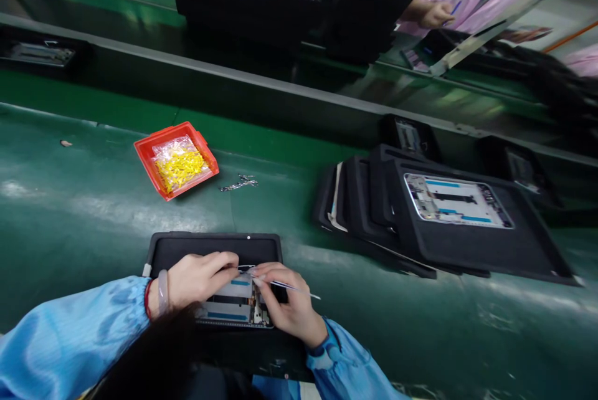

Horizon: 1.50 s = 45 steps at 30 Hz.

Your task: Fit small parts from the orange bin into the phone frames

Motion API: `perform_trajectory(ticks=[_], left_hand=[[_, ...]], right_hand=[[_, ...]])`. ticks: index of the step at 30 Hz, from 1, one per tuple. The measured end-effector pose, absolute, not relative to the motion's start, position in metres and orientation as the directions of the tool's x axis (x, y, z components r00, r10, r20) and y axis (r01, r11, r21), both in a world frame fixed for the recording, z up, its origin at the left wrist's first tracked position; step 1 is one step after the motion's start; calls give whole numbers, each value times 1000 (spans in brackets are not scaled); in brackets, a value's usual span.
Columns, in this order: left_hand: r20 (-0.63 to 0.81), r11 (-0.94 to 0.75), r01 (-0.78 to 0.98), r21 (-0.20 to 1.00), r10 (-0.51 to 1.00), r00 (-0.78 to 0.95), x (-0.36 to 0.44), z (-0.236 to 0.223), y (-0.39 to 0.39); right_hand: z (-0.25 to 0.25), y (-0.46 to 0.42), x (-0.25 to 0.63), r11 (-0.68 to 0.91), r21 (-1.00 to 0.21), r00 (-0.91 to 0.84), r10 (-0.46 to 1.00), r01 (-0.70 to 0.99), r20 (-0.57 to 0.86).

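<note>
An opened tablet shell [228,311] with blue strips and bare inner parts lies in a black foam tray [215,243] in front of me. Pinched in my right hand [292,305] is a thin white stick-like tool [303,292], its tip end hidden by the fingers at the shell's upper right corner. My left hand [199,278] lies across the shell's left part, thumb and fingers drawn together close to the right fingertips. What these left fingers grip, if anything, is hidden. Dark hair covers part of the lower view.
A red bin [144,149] holds yellow pieces and clear bags. Small metallic bits [239,183] lie beside it. To the right stand stacked black trays [467,250], the top one bearing another tablet shell [460,200]. Past the rail, a co-worker's hand [438,15] holds a blue pen.
</note>
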State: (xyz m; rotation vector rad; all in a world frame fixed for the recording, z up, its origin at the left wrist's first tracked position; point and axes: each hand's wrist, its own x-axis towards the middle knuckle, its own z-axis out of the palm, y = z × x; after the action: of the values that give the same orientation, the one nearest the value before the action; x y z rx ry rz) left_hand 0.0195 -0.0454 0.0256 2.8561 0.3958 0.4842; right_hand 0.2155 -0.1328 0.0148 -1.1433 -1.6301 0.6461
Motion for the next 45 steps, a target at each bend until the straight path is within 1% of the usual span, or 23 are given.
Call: perform_trajectory(ticks=[7, 10, 13, 19, 21, 24, 27, 31, 34, 37, 40, 45], left_hand=[[370, -939, 265, 221, 332, 868, 23, 27, -49], [391, -934, 289, 210, 351, 851, 23, 25, -52], [393, -930, 302, 208, 362, 845, 22, 22, -55], [360, -911, 338, 235, 405, 841, 20, 19, -56], [354, -907, 343, 246, 413, 839, 20, 17, -56], [359, -907, 335, 254, 410, 838, 20, 16, -56], [364, -909, 330, 256, 407, 838, 20, 14, -57], [306, -899, 343, 270, 418, 855, 20, 12, -57], [278, -902, 337, 270, 408, 870, 19, 11, -57], [302, -905, 330, 270, 405, 863, 20, 12, -57], [308, -902, 332, 278, 411, 858, 20, 12, -56], [263, -891, 345, 296, 423, 867, 19, 11, -57]], right_hand=[[19, -132, 216, 400, -825, -160, 916, 398, 367], [23, -132, 213, 382, -801, -166, 924, 461, 346], [26, -132, 210, 410, -734, -180, 909, 542, 375], [25, -131, 208, 528, -668, -285, 848, 524, 446], [23, -131, 207, 512, -676, -236, 855, 531, 462], [19, -132, 205, 466, -718, -123, 871, 517, 477], [16, -134, 204, 460, -735, -72, 867, 499, 493], [12, -137, 204, 407, -788, 10, 886, 463, 463], [10, -138, 203, 424, -800, 24, 878, 425, 478], [10, -137, 202, 449, -797, 24, 866, 403, 500], [11, -135, 202, 445, -790, 6, 870, 422, 493], [16, -132, 202, 436, -769, -26, 876, 467, 481]])
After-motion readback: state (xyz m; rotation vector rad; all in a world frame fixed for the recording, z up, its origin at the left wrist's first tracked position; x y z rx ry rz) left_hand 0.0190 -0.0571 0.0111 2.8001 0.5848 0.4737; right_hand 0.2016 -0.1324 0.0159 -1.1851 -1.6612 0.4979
